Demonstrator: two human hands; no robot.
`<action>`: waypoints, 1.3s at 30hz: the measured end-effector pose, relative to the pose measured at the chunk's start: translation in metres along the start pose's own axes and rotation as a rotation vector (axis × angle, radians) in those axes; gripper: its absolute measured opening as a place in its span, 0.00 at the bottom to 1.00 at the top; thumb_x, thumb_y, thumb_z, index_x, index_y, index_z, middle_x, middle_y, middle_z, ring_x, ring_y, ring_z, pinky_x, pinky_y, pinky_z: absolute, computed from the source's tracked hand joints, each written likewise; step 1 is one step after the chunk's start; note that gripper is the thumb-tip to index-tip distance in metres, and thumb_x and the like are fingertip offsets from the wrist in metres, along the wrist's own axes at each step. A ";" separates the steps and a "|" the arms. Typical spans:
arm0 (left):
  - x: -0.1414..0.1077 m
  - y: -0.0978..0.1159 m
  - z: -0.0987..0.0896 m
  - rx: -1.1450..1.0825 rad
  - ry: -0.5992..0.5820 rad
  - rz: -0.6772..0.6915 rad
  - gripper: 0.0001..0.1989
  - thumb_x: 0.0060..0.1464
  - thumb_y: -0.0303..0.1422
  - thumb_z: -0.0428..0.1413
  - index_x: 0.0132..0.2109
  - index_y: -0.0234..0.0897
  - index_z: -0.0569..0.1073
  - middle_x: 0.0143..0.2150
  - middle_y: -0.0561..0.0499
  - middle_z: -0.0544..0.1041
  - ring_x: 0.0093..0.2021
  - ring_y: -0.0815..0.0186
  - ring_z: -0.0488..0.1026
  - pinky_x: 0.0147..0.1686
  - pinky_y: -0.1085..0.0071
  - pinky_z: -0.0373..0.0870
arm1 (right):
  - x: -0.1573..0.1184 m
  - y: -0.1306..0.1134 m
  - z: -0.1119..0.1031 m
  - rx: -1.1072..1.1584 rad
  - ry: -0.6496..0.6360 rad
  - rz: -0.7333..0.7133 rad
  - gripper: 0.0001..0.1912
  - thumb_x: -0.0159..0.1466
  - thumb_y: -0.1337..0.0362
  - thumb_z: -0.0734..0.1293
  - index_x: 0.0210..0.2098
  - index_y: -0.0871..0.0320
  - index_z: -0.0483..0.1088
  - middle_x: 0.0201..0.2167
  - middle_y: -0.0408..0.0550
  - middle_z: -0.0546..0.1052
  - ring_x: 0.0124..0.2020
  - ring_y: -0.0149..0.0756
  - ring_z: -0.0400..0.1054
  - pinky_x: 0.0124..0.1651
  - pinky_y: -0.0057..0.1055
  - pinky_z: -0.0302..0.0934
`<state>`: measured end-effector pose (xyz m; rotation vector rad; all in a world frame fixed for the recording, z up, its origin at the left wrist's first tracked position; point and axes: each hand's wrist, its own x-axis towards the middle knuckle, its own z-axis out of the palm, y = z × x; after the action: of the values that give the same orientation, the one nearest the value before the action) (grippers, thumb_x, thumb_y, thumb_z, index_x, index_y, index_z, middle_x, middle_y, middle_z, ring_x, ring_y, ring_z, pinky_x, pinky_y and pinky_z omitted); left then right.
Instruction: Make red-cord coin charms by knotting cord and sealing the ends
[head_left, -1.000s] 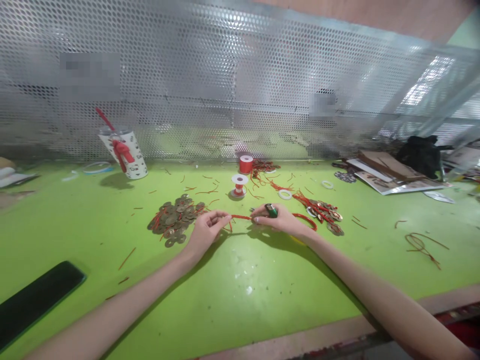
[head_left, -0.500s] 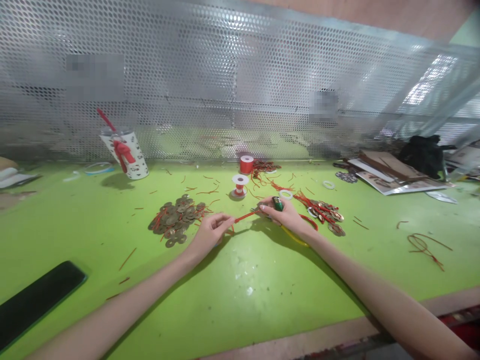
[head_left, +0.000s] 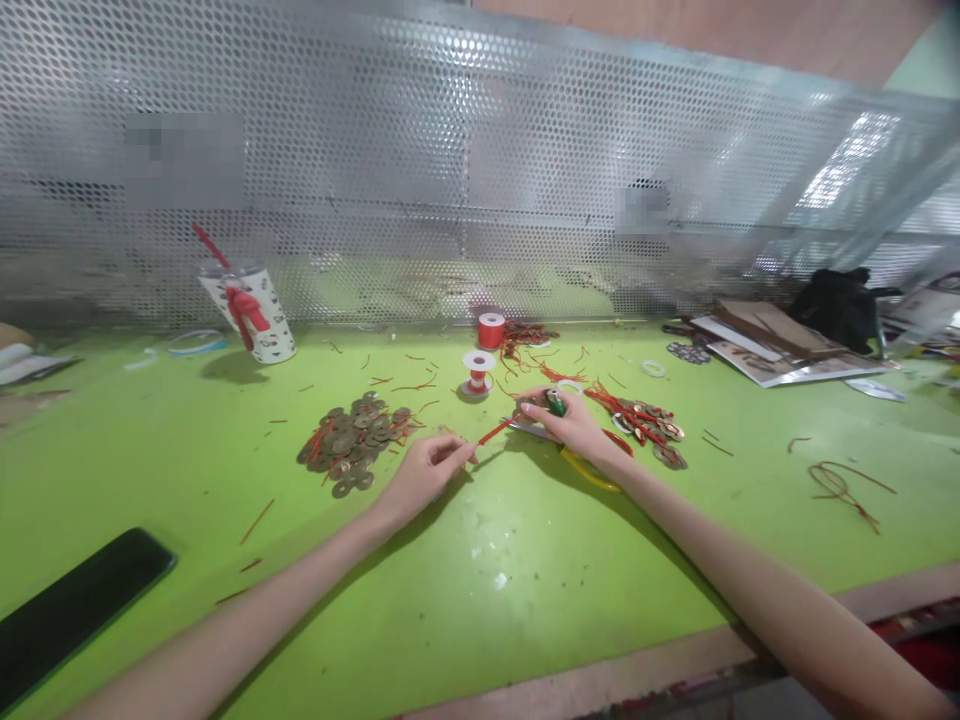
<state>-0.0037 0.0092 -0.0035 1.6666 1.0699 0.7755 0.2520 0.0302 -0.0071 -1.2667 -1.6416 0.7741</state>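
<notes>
My left hand (head_left: 431, 472) pinches the near end of a short red cord (head_left: 493, 431). The cord slants up to my right hand (head_left: 562, 420), whose fingers are closed round a green lighter (head_left: 555, 403) and a coin (head_left: 523, 408). Scissor blades (head_left: 534, 430) show under the right fingers, and the scissors' yellow and red handle (head_left: 589, 470) lies below that wrist. Left of my hands is a pile of coins with red cords (head_left: 345, 435). Another bunch of corded coins (head_left: 651, 422) lies to the right.
Two spools of red cord, one fuller (head_left: 491, 331) and one thinner (head_left: 478, 376), stand beyond my hands. A patterned cup (head_left: 259, 315) with a straw is at the back left, a black phone (head_left: 82, 600) at the near left. Cardboard and papers (head_left: 772, 345) lie back right.
My left hand has shifted slightly right and down at the cord's end. More of the scissor blades shows beneath my right hand. The camera view has moved a little.
</notes>
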 end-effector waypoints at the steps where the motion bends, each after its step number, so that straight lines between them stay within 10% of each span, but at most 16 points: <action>1: -0.002 0.001 0.001 0.047 -0.012 0.039 0.19 0.59 0.47 0.56 0.31 0.35 0.76 0.21 0.56 0.65 0.21 0.70 0.58 0.22 0.73 0.51 | 0.001 0.001 0.000 -0.026 0.013 -0.022 0.17 0.64 0.52 0.70 0.43 0.58 0.78 0.38 0.49 0.81 0.37 0.41 0.74 0.43 0.36 0.68; 9: -0.025 -0.005 0.005 0.360 -0.069 0.315 0.15 0.65 0.39 0.53 0.33 0.36 0.78 0.25 0.52 0.75 0.24 0.67 0.65 0.29 0.71 0.56 | 0.008 0.003 0.006 -0.092 -0.032 -0.041 0.15 0.65 0.54 0.69 0.44 0.59 0.76 0.41 0.51 0.82 0.42 0.42 0.75 0.49 0.39 0.67; 16: -0.024 0.000 -0.032 0.193 0.156 0.190 0.15 0.62 0.42 0.56 0.31 0.37 0.76 0.24 0.53 0.73 0.22 0.68 0.62 0.25 0.73 0.56 | -0.001 -0.014 0.001 0.093 -0.236 0.177 0.17 0.62 0.50 0.70 0.37 0.59 0.71 0.32 0.47 0.79 0.23 0.29 0.63 0.24 0.26 0.56; 24: 0.000 0.028 -0.057 -0.030 0.005 0.163 0.16 0.59 0.45 0.58 0.32 0.37 0.77 0.23 0.54 0.69 0.24 0.68 0.65 0.30 0.71 0.65 | -0.043 -0.039 0.003 -0.011 -0.529 0.274 0.13 0.63 0.53 0.70 0.35 0.59 0.75 0.26 0.44 0.75 0.19 0.27 0.59 0.22 0.26 0.53; 39: 0.014 0.039 -0.057 0.057 -0.145 0.245 0.12 0.57 0.41 0.60 0.30 0.38 0.79 0.30 0.48 0.77 0.25 0.68 0.67 0.26 0.72 0.64 | -0.013 -0.036 0.016 -0.692 -0.377 -0.209 0.11 0.64 0.65 0.70 0.46 0.59 0.76 0.42 0.57 0.80 0.38 0.45 0.73 0.40 0.37 0.63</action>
<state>-0.0361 0.0383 0.0521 1.8956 0.8034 0.7720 0.2241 0.0088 0.0141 -1.4255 -2.4380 0.3226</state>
